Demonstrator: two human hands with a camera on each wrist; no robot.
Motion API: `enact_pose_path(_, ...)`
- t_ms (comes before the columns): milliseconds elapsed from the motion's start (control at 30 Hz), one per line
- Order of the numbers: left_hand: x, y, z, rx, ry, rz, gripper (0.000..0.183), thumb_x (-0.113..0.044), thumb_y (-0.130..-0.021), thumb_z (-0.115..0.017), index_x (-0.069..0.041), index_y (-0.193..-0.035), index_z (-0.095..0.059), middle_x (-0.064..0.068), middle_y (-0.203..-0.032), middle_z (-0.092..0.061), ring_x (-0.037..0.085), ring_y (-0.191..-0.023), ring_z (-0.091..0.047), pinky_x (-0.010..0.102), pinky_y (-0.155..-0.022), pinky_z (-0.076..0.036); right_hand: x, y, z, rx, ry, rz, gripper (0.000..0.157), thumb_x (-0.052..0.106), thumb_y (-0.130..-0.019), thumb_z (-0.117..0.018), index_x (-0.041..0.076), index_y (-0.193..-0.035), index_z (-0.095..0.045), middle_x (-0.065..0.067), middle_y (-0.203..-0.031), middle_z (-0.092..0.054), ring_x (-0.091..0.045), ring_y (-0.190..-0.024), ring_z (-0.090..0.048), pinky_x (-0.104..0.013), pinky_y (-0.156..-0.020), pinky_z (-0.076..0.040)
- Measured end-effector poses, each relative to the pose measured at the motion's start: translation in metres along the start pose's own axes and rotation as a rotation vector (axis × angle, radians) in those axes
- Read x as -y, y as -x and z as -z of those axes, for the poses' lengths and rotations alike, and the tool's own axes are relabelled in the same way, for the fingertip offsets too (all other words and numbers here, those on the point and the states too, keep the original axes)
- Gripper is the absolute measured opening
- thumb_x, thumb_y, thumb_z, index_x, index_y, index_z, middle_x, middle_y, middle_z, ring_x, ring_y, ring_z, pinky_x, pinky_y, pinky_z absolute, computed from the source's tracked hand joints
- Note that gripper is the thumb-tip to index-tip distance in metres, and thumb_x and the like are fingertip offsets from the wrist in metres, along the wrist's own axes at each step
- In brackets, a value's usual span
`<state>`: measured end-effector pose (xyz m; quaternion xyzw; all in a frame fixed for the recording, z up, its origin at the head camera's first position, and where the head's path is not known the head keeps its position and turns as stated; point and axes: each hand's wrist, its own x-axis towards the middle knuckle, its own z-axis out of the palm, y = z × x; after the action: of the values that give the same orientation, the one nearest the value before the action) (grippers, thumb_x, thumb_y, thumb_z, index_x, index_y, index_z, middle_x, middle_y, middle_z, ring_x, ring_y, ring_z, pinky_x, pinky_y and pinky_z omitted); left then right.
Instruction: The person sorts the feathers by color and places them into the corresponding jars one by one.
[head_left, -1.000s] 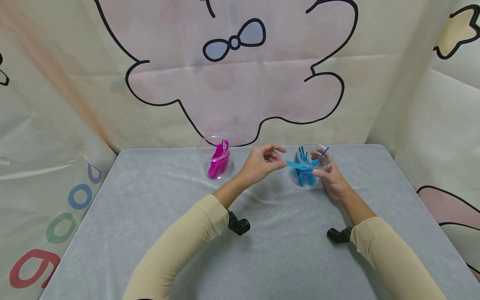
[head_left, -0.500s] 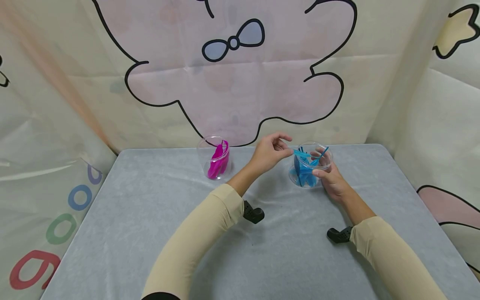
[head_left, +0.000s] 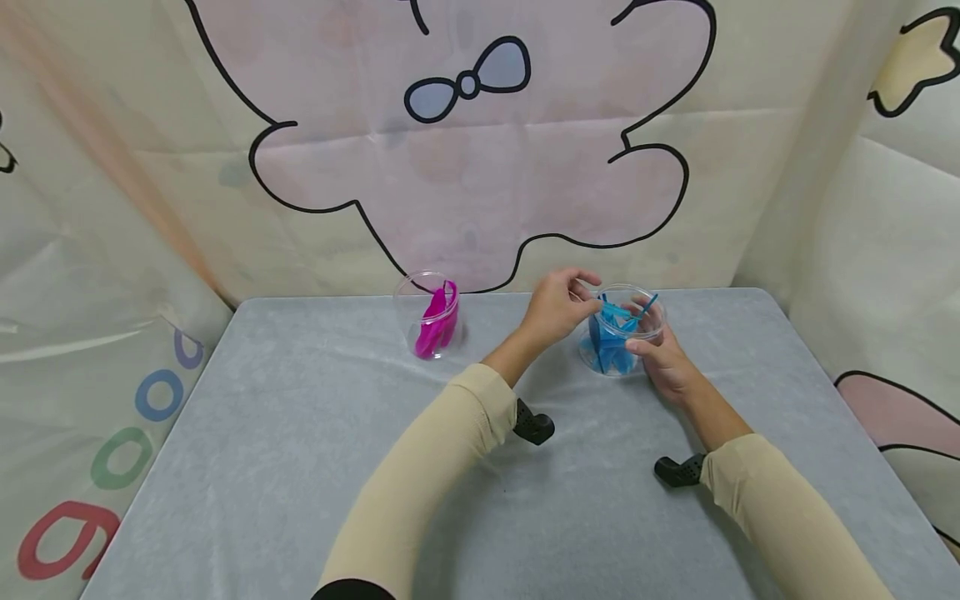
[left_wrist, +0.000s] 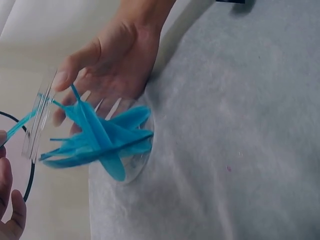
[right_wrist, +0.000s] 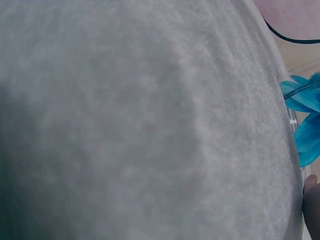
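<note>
My left hand (head_left: 558, 308) pinches a blue feather (left_wrist: 21, 124) between thumb and fingertips, at the mouth of a clear plastic cup (left_wrist: 36, 122). The feather reaches over the rim into the cup. Several more blue feathers (head_left: 613, 346) stand inside, their quills upward and crossing one another. My right hand (head_left: 667, 362) grips the cup from its right side, thumb in front and fingers behind. In the left wrist view the right hand (left_wrist: 117, 60) shows through and around the cup. The right wrist view catches only part of the blue feathers (right_wrist: 307, 140) at its edge.
A second clear cup (head_left: 405, 312) with magenta feathers (head_left: 437, 325) stands to the left, near the back edge of the grey cloth-covered table (head_left: 300, 433). Printed drapes (head_left: 450, 183) hang close behind and at both sides.
My left hand has moved right and slightly away from me, bringing the pinched feather over the cup's rim. The right hand and the cup have stayed in place.
</note>
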<state>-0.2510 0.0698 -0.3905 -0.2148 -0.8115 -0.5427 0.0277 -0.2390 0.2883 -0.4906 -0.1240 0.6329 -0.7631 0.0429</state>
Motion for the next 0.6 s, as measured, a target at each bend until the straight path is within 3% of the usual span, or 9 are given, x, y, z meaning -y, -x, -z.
enact_pose_path(100,-0.002,-0.001,-0.005,-0.003,-0.017,0.006,0.024,-0.008,-0.089,-0.074,-0.004,-0.113,-0.070,0.001,-0.081,-0.064,0.011,-0.071,-0.061,0.018,-0.064,-0.051,0.000,0.000,0.000,0.005,-0.010,0.011,0.069,0.001,-0.094,-0.057,0.016,-0.150,-0.022,-0.002,-0.144,-0.035,-0.017,-0.131,-0.033,-0.036,-0.113,-0.017)
enact_pose_path(167,-0.004,-0.001,-0.008,-0.008,-0.037,0.014,0.024,-0.009,-0.090,-0.074,-0.004,-0.113,-0.070,0.001,-0.080,-0.064,0.011,-0.071,-0.061,0.018,-0.063,-0.051,-0.001,0.000,0.000,0.009,-0.004,0.015,0.069,0.002,-0.094,-0.058,0.016,-0.151,-0.021,-0.006,-0.147,-0.032,-0.016,-0.131,-0.033,-0.035,-0.112,-0.018)
enact_pose_path(333,-0.006,0.000,-0.016,-0.014,-0.113,0.036,0.020,-0.014,-0.091,-0.073,-0.010,-0.110,-0.070,-0.004,-0.080,-0.063,0.008,-0.073,-0.059,0.017,-0.062,-0.049,-0.001,0.000,0.001,0.010,0.003,0.013,0.068,0.004,-0.094,-0.058,0.018,-0.150,-0.023,-0.016,-0.153,-0.022,-0.015,-0.134,-0.028,-0.041,-0.115,-0.012)
enact_pose_path(600,-0.005,0.000,-0.025,-0.037,-0.189,0.030,0.017,-0.020,-0.091,-0.074,-0.016,-0.107,-0.070,-0.007,-0.083,-0.064,0.005,-0.076,-0.058,0.016,-0.062,-0.047,0.000,0.001,0.001,0.009,0.005,0.002,0.066,0.002,-0.093,-0.057,0.023,-0.148,-0.026,-0.014,-0.154,-0.022,-0.018,-0.137,-0.024,-0.049,-0.117,-0.004)
